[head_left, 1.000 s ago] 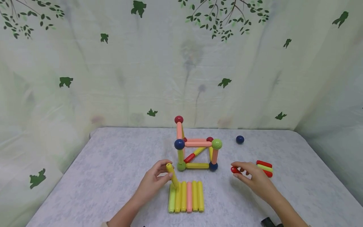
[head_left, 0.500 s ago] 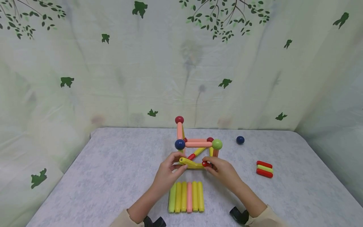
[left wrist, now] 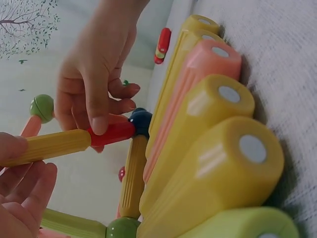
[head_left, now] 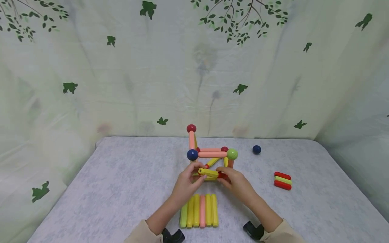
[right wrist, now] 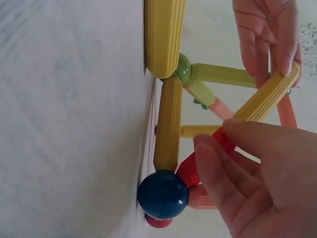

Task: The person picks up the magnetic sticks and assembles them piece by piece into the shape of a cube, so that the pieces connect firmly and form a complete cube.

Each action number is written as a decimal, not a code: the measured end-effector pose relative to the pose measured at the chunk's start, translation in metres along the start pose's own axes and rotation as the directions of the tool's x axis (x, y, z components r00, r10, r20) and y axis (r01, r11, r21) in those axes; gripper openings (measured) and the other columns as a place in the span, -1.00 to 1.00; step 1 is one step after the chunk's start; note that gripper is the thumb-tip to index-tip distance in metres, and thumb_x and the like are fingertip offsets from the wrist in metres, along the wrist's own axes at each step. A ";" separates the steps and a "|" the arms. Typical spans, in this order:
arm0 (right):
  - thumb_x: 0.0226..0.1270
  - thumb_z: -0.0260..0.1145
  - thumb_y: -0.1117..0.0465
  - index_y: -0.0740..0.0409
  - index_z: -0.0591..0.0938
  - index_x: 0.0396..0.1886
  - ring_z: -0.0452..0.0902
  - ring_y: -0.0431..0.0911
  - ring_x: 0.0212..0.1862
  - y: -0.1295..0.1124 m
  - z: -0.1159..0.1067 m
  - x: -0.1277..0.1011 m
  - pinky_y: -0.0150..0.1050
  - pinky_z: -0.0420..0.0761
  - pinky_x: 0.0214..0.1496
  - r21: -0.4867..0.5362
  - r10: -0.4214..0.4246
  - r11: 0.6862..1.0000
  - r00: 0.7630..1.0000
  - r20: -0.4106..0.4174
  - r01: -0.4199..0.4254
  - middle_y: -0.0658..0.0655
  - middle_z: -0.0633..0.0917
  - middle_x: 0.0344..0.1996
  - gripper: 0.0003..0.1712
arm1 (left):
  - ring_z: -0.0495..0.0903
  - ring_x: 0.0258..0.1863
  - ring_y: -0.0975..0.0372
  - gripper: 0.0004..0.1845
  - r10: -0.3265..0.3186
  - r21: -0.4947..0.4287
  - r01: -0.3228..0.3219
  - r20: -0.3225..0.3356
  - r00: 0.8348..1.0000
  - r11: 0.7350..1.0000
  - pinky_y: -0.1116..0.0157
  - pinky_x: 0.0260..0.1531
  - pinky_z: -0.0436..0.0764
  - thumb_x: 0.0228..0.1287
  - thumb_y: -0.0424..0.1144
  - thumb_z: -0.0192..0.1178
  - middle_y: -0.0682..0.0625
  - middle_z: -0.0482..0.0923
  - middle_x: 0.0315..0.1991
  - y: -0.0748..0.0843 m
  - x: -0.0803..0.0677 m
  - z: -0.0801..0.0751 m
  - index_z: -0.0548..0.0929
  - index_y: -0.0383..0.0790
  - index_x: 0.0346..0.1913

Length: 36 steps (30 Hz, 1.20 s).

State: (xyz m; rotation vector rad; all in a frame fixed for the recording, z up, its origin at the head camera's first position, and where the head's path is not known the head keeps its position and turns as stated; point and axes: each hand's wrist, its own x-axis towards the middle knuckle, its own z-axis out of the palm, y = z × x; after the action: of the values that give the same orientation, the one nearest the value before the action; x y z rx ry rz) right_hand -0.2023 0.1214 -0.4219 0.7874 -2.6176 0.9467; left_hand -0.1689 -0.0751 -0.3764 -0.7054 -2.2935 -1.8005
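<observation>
Yellow stick (head_left: 208, 172) raised level; left wrist view shows red piece (left wrist: 111, 134).

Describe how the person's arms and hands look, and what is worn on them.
Both hands, left hand and right hand, are bare: no gloves, no rings showing. Beige sleeves cover the forearms, ending short of the wrists. A black camera mount sits at each wrist. The fingers have short, plain nails.

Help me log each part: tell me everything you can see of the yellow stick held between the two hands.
The yellow stick is a short ribbed rod, plastic by its look, lying roughly level just above the table in front of the frame's lower front bar. The left hand pinches its left end; its right end meets a red piece that the right hand pinches. The head view does not settle whether it touches the frame.
</observation>
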 end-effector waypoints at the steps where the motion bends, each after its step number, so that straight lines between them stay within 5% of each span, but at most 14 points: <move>1: 0.07 0.35 0.33 0.18 0.56 -0.05 0.52 -0.23 -0.36 0.000 0.000 0.000 -0.39 0.55 -0.34 0.047 0.008 0.999 1.000 0.007 -0.009 0.04 0.61 -0.18 -0.62 | 0.51 -0.11 0.08 -0.74 0.007 0.001 -0.007 -0.001 1.000 1.000 0.25 -0.20 0.54 0.14 -0.52 0.14 -0.14 0.48 -0.15 -0.002 0.000 0.000 0.44 -0.33 -0.08; 5: 0.12 0.29 0.35 0.21 0.52 0.00 0.50 -0.21 -0.53 0.001 0.003 0.000 -0.40 0.54 -0.48 0.268 0.034 0.962 0.998 0.046 -0.045 0.10 0.60 -0.21 -0.61 | 0.52 -0.11 0.13 -0.71 0.036 0.031 -0.037 0.005 0.999 0.999 0.26 -0.20 0.54 0.12 -0.49 0.18 -0.06 0.48 -0.16 -0.020 0.001 0.001 0.45 -0.29 -0.08; 8: 0.14 0.27 0.34 0.18 0.53 -0.03 0.51 -0.17 -0.55 0.001 0.004 0.001 -0.35 0.55 -0.49 0.359 0.043 0.931 0.997 0.060 -0.061 0.08 0.59 -0.31 -0.65 | 0.51 -0.15 0.24 -0.67 0.122 0.169 -0.123 0.014 0.992 0.978 0.29 -0.20 0.54 0.09 -0.42 0.24 0.02 0.47 -0.15 -0.029 0.002 -0.002 0.46 -0.23 -0.07; 10: 0.14 0.28 0.34 0.15 0.55 -0.06 0.51 -0.15 -0.56 0.001 0.005 0.002 -0.33 0.55 -0.48 0.373 0.054 0.925 0.997 0.055 -0.071 0.06 0.59 -0.35 -0.67 | 0.46 -0.15 0.24 -0.64 0.237 0.329 -0.226 0.008 0.972 0.917 0.30 -0.18 0.51 0.05 -0.37 0.29 0.03 0.44 -0.13 -0.029 0.003 -0.005 0.46 -0.21 -0.06; 12: 0.13 0.28 0.35 0.14 0.56 -0.07 0.50 -0.14 -0.56 0.001 0.005 0.002 -0.33 0.55 -0.48 0.375 0.066 0.924 0.997 0.048 -0.079 0.06 0.60 -0.37 -0.68 | 0.41 -0.14 0.20 -0.56 0.355 0.482 -0.308 -0.007 0.935 0.821 0.26 -0.14 0.46 -0.02 -0.32 0.35 0.00 0.41 -0.10 -0.026 0.005 -0.010 0.45 -0.22 -0.05; 14: 0.12 0.29 0.35 0.13 0.56 -0.08 0.51 -0.16 -0.52 0.001 0.006 0.004 -0.35 0.55 -0.45 0.370 0.074 0.926 0.997 0.035 -0.082 0.06 0.60 -0.34 -0.68 | 0.35 -0.11 0.13 -0.45 0.429 0.584 -0.335 -0.025 0.903 0.739 0.19 -0.15 0.41 -0.09 -0.26 0.40 -0.07 0.35 -0.05 -0.024 0.009 -0.015 0.43 -0.24 0.01; 15: 0.12 0.29 0.37 0.15 0.57 -0.09 0.52 -0.14 -0.50 -0.004 0.004 0.004 -0.35 0.56 -0.43 0.367 0.084 0.926 0.996 0.031 -0.090 0.08 0.61 -0.32 -0.69 | 0.32 -0.10 0.11 -0.40 0.429 0.612 -0.324 -0.029 0.903 0.721 0.17 -0.16 0.40 -0.11 -0.22 0.42 -0.09 0.32 -0.02 -0.022 0.012 -0.018 0.41 -0.23 0.04; 17: 0.12 0.28 0.38 0.18 0.57 -0.09 0.55 -0.12 -0.44 -0.009 0.003 0.006 -0.35 0.57 -0.38 0.368 0.103 0.924 0.995 0.013 -0.101 0.11 0.61 -0.29 -0.69 | 0.31 -0.07 0.08 -0.29 0.368 0.620 -0.274 -0.025 0.929 0.735 0.19 -0.14 0.42 -0.15 -0.15 0.44 -0.12 0.24 0.06 -0.021 0.016 -0.023 0.36 -0.20 0.11; 20: 0.13 0.28 0.37 0.20 0.57 -0.09 0.56 -0.12 -0.40 -0.012 0.005 0.009 -0.36 0.57 -0.35 0.376 0.142 0.917 0.990 -0.001 -0.131 0.11 0.61 -0.24 -0.70 | 0.35 -0.07 0.09 -0.26 0.202 0.581 -0.148 -0.029 0.979 0.800 0.21 -0.14 0.49 -0.12 -0.11 0.42 -0.12 0.14 0.15 -0.022 0.022 -0.027 0.32 -0.13 0.17; 22: 0.15 0.27 0.33 0.20 0.57 -0.09 0.56 -0.16 -0.42 -0.009 0.010 0.010 -0.37 0.57 -0.37 0.386 0.156 0.912 0.988 -0.015 -0.138 0.11 0.61 -0.25 -0.71 | 0.40 -0.11 0.09 -0.30 0.117 0.549 -0.073 -0.044 0.992 0.833 0.19 -0.15 0.51 -0.08 -0.13 0.39 -0.14 0.12 0.13 -0.023 0.024 -0.026 0.32 -0.10 0.17; 27: 0.16 0.27 0.30 0.19 0.57 -0.11 0.53 -0.25 -0.50 -0.006 0.017 0.014 -0.39 0.55 -0.44 0.362 0.175 0.922 0.982 -0.072 -0.138 0.06 0.62 -0.34 -0.74 | 0.45 -0.19 0.10 -0.41 0.073 0.497 -0.017 -0.092 0.993 0.868 0.20 -0.20 0.51 0.01 -0.20 0.33 -0.15 0.23 -0.02 -0.026 0.026 -0.023 0.34 -0.06 0.14; 36: 0.14 0.28 0.33 0.22 0.57 -0.13 0.56 -0.27 -0.47 -0.009 0.022 0.015 -0.41 0.56 -0.44 0.333 0.211 0.930 0.969 -0.125 -0.159 0.06 0.63 -0.34 -0.74 | 0.49 -0.33 0.16 -0.49 0.138 0.523 -0.042 -0.146 0.980 0.851 0.40 -0.48 0.50 0.03 -0.28 0.31 -0.12 0.32 -0.11 -0.030 0.029 -0.017 0.38 -0.09 0.08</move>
State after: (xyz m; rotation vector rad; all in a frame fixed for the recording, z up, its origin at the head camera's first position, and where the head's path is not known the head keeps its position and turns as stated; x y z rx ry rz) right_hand -0.2104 0.0949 -0.4279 0.5085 -2.4631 1.4529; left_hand -0.2101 -0.0886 -0.3866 -0.5180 -2.4083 -1.0645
